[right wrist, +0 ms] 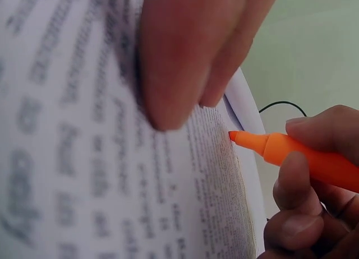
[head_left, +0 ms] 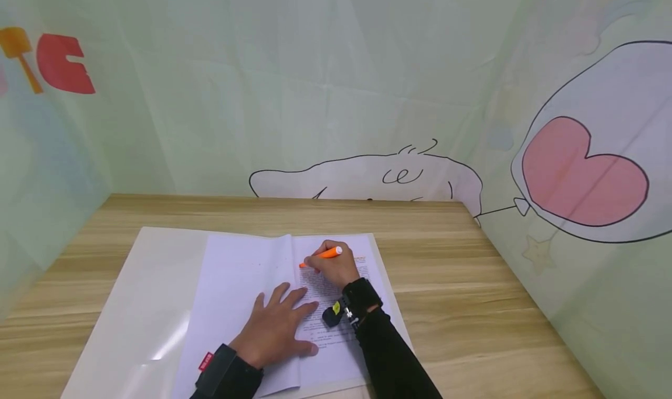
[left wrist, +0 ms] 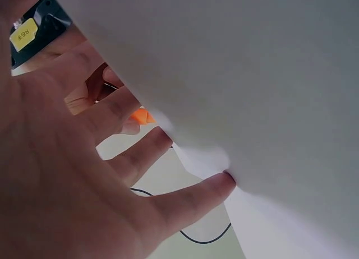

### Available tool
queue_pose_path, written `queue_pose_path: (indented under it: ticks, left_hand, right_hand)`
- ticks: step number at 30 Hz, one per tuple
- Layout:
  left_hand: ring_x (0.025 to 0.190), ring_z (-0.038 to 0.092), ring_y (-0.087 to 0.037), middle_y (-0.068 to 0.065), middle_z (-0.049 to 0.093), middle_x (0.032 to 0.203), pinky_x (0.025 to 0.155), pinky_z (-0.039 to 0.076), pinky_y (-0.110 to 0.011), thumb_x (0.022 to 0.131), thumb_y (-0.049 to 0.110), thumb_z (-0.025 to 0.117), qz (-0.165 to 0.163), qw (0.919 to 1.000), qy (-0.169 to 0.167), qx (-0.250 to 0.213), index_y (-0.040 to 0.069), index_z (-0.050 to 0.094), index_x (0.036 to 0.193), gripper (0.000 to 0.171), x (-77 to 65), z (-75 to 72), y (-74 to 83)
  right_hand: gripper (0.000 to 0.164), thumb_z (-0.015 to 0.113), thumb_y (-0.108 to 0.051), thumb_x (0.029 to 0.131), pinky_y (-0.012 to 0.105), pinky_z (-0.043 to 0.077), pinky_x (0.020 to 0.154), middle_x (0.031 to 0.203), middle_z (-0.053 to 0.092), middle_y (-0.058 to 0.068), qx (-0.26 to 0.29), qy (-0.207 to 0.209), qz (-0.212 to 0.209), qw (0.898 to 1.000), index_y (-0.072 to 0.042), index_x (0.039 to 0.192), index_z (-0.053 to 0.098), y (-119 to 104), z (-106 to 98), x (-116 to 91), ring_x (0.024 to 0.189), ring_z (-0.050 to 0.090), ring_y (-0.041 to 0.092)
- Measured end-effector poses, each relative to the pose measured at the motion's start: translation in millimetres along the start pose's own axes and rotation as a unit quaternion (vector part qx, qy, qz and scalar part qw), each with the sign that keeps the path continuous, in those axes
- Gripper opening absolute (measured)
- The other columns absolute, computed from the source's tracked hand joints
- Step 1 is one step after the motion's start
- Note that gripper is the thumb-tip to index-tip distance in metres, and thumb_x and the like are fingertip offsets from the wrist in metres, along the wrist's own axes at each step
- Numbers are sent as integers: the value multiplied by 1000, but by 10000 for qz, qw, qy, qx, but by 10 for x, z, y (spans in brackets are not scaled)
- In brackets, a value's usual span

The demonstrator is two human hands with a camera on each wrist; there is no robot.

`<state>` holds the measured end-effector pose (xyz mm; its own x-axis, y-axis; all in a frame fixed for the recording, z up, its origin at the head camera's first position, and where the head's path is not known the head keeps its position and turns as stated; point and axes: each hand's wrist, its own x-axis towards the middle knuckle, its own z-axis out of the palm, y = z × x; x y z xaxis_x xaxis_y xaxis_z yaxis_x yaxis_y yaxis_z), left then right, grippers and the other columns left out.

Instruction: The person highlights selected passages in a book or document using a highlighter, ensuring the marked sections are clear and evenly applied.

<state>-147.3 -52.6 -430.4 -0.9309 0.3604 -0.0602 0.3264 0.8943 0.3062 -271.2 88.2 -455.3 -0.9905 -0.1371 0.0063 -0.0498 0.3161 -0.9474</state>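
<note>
An orange highlighter (head_left: 329, 252) with a white end is pinched in my right hand (head_left: 336, 266). In the right wrist view the highlighter (right wrist: 305, 156) has its tip right at the printed lines, near the page's edge. The printed page (head_left: 328, 358) is the right-hand side of an open document, with an orange mark (head_left: 359, 258) near its top. My left hand (head_left: 278, 329) rests spread near the fold, its fingers reaching over the left, blank page (head_left: 231, 282). From the left wrist, the fingertips (left wrist: 227, 179) press on the white paper.
Beneath the papers lies a larger glossy white sheet or folder (head_left: 142, 305), extending to the left. All of it is on a wood-grain table (head_left: 446, 305). Printed fabric walls (head_left: 294, 95) stand behind and at both sides. A wrist camera (head_left: 332, 315) hangs over the printed page.
</note>
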Motion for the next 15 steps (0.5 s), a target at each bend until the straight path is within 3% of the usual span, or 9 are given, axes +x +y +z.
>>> queue_pose_path:
  ticks: [7, 15]
  left_hand:
    - [137, 35, -43, -11, 53, 144, 100, 31, -80, 67, 52, 86, 1, 10000, -3, 25, 19, 65, 132, 76, -1, -5, 3]
    - [138, 35, -43, -10, 52, 145, 101, 30, -80, 66, 52, 87, -47, 10000, -43, 30, 20, 65, 132, 77, 6, -13, 5]
  right_hand:
    - [21, 80, -13, 81, 22, 43, 50, 57, 64, 2, -58, 9, 74, 10000, -8, 69, 64, 2, -9, 6, 54, 58, 11]
    - [21, 82, -10, 78, 21, 35, 42, 55, 65, 5, -36, 156, -216, 9996, -4, 67, 65, 41, -25, 38, 48, 56, 9]
